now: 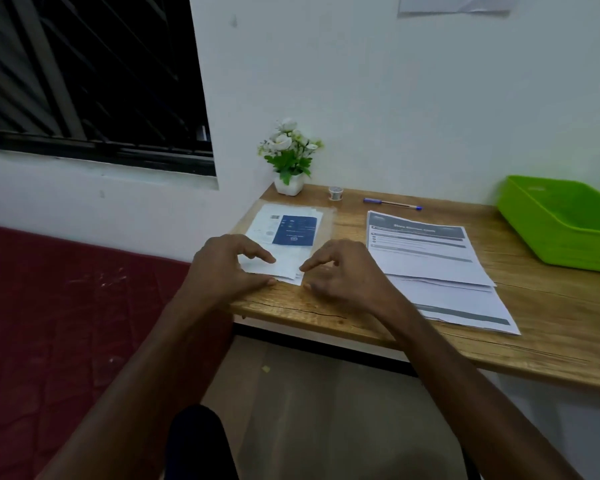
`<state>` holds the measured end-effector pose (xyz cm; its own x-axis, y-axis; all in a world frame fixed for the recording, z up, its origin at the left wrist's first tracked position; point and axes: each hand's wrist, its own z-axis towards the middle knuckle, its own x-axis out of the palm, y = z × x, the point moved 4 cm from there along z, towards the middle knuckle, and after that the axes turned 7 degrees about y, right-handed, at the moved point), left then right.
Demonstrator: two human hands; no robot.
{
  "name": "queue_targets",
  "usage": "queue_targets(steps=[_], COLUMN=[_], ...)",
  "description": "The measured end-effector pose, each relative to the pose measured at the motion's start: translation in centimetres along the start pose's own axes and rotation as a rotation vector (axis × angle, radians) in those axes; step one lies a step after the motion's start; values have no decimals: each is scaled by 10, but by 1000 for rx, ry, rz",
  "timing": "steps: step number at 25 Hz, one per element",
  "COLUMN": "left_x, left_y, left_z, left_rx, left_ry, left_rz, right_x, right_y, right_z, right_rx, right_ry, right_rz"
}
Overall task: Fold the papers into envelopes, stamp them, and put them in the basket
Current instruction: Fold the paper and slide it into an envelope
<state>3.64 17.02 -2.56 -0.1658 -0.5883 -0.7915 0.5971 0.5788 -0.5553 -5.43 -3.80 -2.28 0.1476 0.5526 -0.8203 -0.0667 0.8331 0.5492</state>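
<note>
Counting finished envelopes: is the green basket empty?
Empty as far as visible: the green basket shows only bare floor; its right part is out of frame.

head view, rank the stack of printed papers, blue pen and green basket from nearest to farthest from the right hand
From the right hand:
1. Stack of printed papers, just to its right on the desk.
2. Blue pen, behind the papers, near the wall.
3. Green basket, at the desk's far right end.

The basket (565, 233) is bright green; the desk (343, 306) is light brown wood grain. The folded paper (284, 237) is white with a dark blue panel, and the stack (430, 258) is white with grey bands. The pen (392, 203) is blue, the pot (289, 185) white with white flowers and green leaves.
</note>
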Motion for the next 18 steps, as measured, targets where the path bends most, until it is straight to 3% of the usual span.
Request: queue_targets(steps=[9, 18], left_x=[6, 9], left_y=[-11, -6], left_z=[-6, -16], left_rx=[246, 351], left_ry=[-84, -207], left_rz=[235, 154], right_x=[31, 29], right_y=[20, 22], right_z=[20, 16], right_rx=[10, -40], right_ry=[-89, -157], right_rz=[-169, -154])
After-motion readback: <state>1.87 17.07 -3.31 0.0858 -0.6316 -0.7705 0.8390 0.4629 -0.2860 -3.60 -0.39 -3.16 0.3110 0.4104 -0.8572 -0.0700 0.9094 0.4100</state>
